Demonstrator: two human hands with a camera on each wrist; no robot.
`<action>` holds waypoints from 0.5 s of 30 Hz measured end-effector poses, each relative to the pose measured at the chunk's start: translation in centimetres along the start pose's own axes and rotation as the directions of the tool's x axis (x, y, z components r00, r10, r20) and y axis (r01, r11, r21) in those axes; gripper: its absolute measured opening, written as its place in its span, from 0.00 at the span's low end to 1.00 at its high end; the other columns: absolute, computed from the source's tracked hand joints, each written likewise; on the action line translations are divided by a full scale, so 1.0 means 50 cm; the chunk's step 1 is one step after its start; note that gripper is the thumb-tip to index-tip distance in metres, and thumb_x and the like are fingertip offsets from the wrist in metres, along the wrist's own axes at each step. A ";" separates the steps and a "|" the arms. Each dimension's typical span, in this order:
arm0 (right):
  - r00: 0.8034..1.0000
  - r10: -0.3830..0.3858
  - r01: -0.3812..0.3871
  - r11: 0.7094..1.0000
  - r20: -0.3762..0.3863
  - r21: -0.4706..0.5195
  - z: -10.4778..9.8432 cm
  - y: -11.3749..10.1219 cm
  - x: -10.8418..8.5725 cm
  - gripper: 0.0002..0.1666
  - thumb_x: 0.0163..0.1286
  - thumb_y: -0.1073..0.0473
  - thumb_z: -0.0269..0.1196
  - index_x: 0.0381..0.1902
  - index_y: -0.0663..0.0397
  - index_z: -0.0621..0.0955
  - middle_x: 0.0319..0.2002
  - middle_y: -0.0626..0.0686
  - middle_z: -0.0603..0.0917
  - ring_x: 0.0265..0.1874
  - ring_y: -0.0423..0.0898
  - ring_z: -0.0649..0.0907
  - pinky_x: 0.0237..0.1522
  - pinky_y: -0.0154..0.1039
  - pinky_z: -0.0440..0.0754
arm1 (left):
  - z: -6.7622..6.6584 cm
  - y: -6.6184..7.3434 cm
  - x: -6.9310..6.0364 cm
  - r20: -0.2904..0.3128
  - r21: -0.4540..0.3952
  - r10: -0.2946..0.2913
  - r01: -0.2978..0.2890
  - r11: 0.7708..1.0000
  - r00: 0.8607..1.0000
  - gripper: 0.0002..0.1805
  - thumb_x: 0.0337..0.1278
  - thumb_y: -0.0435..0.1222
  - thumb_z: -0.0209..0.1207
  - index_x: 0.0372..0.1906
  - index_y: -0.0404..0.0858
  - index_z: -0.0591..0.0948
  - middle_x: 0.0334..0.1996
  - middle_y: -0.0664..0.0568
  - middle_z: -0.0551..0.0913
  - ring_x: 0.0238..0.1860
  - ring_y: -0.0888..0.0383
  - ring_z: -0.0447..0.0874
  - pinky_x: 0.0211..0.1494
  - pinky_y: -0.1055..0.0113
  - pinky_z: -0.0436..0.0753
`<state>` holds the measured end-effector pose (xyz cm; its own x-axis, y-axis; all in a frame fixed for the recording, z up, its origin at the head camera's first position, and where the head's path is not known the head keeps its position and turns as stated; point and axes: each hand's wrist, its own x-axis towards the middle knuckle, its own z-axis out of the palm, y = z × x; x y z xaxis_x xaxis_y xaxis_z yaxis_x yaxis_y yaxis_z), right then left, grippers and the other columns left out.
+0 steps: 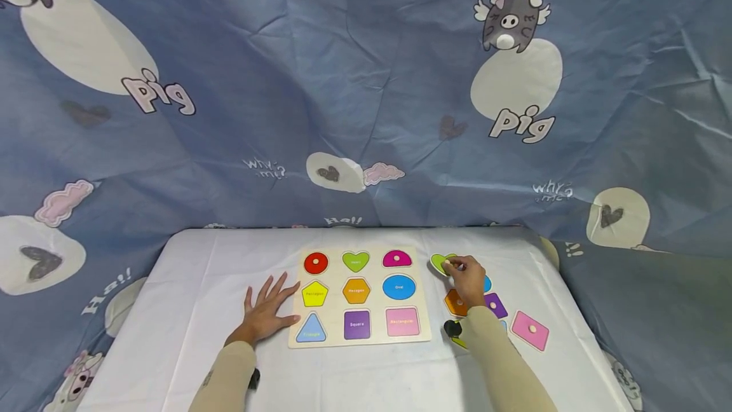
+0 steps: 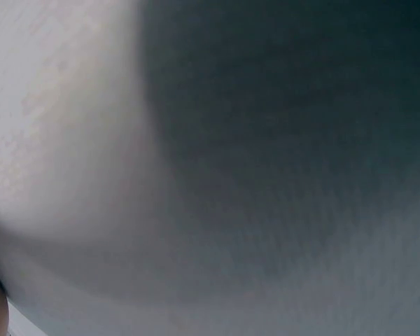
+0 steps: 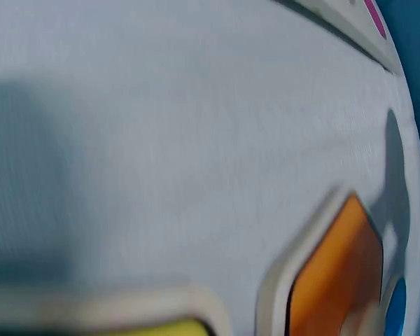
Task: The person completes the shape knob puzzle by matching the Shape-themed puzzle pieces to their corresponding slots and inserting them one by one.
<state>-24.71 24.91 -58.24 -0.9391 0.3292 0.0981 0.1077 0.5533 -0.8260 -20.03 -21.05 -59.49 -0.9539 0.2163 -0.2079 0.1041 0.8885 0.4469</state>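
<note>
In the head view, my right hand (image 1: 469, 280) pinches the knob of a green heart puzzle piece (image 1: 439, 264), just right of the puzzle board (image 1: 366, 341). Whether the heart touches the cloth, I cannot tell. My left hand (image 1: 265, 310) lies spread on the cloth, fingertips and thumb at the board's left edge. A red circle piece (image 1: 316, 264) and a magenta semicircle piece (image 1: 397, 259), both with knobs, sit in the board. Its green heart space (image 1: 356, 262) shows printed lettering and no knob. The left wrist view is blurred and shows no hand work.
Around my right forearm lie an orange hexagon piece (image 3: 339, 273), a yellow piece (image 3: 171, 329), a blue piece (image 3: 397, 308), a purple piece (image 1: 495, 305) and a pink rectangle piece (image 1: 530, 330). White cloth (image 1: 354, 380) covers the table; a patterned blue curtain (image 1: 354, 81) hangs behind.
</note>
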 end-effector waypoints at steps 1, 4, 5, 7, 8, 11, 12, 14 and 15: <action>1.000 0.002 -0.002 1.000 0.009 0.001 0.006 -0.003 -0.001 0.11 0.60 0.60 0.70 0.37 0.64 0.86 0.30 0.54 0.77 0.29 0.47 0.71 0.26 0.33 0.66 | 0.000 0.000 -0.001 0.002 -0.001 0.000 0.000 1.000 1.000 0.44 0.48 0.57 0.63 0.72 0.49 0.65 0.77 0.44 0.47 0.75 0.39 0.35 0.67 0.35 0.22; 1.000 0.006 -0.006 1.000 0.027 0.002 0.024 -0.015 -0.003 0.11 0.60 0.60 0.70 0.38 0.63 0.86 0.30 0.54 0.76 0.29 0.47 0.71 0.26 0.33 0.66 | -0.001 -0.002 -0.004 0.000 -0.004 -0.002 0.002 1.000 1.000 0.44 0.48 0.57 0.63 0.72 0.49 0.65 0.77 0.44 0.47 0.75 0.39 0.35 0.67 0.35 0.22; 0.999 0.012 -0.012 1.000 0.034 0.001 0.030 -0.022 -0.004 0.11 0.60 0.61 0.70 0.38 0.63 0.86 0.31 0.54 0.76 0.30 0.48 0.71 0.26 0.34 0.67 | -0.002 -0.002 -0.005 0.000 -0.005 -0.004 0.004 1.000 1.000 0.44 0.48 0.57 0.63 0.72 0.49 0.65 0.77 0.44 0.47 0.75 0.39 0.35 0.67 0.35 0.22; 0.999 0.007 -0.007 1.000 0.035 -0.010 0.044 -0.031 -0.006 0.11 0.60 0.61 0.70 0.38 0.63 0.86 0.30 0.54 0.76 0.30 0.47 0.72 0.27 0.35 0.67 | -0.003 -0.003 -0.005 0.001 -0.004 -0.008 0.008 1.000 1.000 0.43 0.49 0.57 0.63 0.72 0.49 0.65 0.77 0.44 0.47 0.75 0.39 0.35 0.67 0.35 0.22; 0.999 -0.002 0.003 1.000 0.036 -0.016 0.050 -0.034 -0.006 0.11 0.59 0.61 0.70 0.37 0.62 0.86 0.30 0.53 0.77 0.29 0.47 0.72 0.27 0.35 0.67 | -0.003 -0.004 -0.005 0.001 -0.005 -0.007 0.007 1.000 1.000 0.43 0.49 0.57 0.63 0.72 0.49 0.65 0.77 0.44 0.47 0.75 0.39 0.35 0.67 0.35 0.22; 0.999 -0.032 0.033 0.999 0.034 -0.012 0.064 -0.042 -0.008 0.10 0.57 0.61 0.72 0.35 0.61 0.87 0.28 0.53 0.77 0.27 0.47 0.72 0.25 0.34 0.68 | -0.005 -0.003 -0.004 0.003 -0.010 0.000 0.000 1.000 1.000 0.44 0.49 0.57 0.63 0.72 0.49 0.65 0.77 0.44 0.47 0.75 0.39 0.35 0.67 0.35 0.22; 0.998 -0.045 0.045 0.999 0.032 -0.006 0.068 -0.043 -0.008 0.09 0.56 0.62 0.72 0.34 0.61 0.87 0.28 0.52 0.77 0.27 0.46 0.72 0.24 0.34 0.68 | -0.005 -0.002 -0.004 0.003 -0.010 0.003 -0.003 1.000 1.000 0.44 0.49 0.57 0.63 0.72 0.49 0.65 0.77 0.44 0.47 0.75 0.39 0.35 0.67 0.35 0.22; 0.998 -0.054 0.054 0.999 0.038 0.006 0.073 -0.049 -0.010 0.09 0.56 0.62 0.72 0.34 0.61 0.87 0.27 0.52 0.77 0.27 0.46 0.72 0.23 0.33 0.68 | -0.004 0.002 -0.004 0.000 -0.016 0.006 -0.006 1.000 1.000 0.43 0.48 0.56 0.64 0.71 0.49 0.66 0.77 0.44 0.47 0.75 0.39 0.35 0.67 0.34 0.23; 0.998 -0.057 0.056 0.998 0.041 0.006 0.077 -0.053 -0.012 0.08 0.55 0.62 0.72 0.33 0.61 0.87 0.27 0.52 0.77 0.27 0.46 0.73 0.24 0.33 0.69 | -0.003 0.004 -0.005 -0.001 -0.017 0.004 -0.004 1.000 1.000 0.43 0.48 0.56 0.64 0.71 0.49 0.66 0.77 0.44 0.47 0.75 0.39 0.36 0.67 0.35 0.23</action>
<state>-25.70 20.32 -58.25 -0.9564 0.2654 0.1215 0.0526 0.5663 -0.8225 -19.82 -20.97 -59.24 -0.9537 0.2199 -0.2052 0.1036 0.8806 0.4624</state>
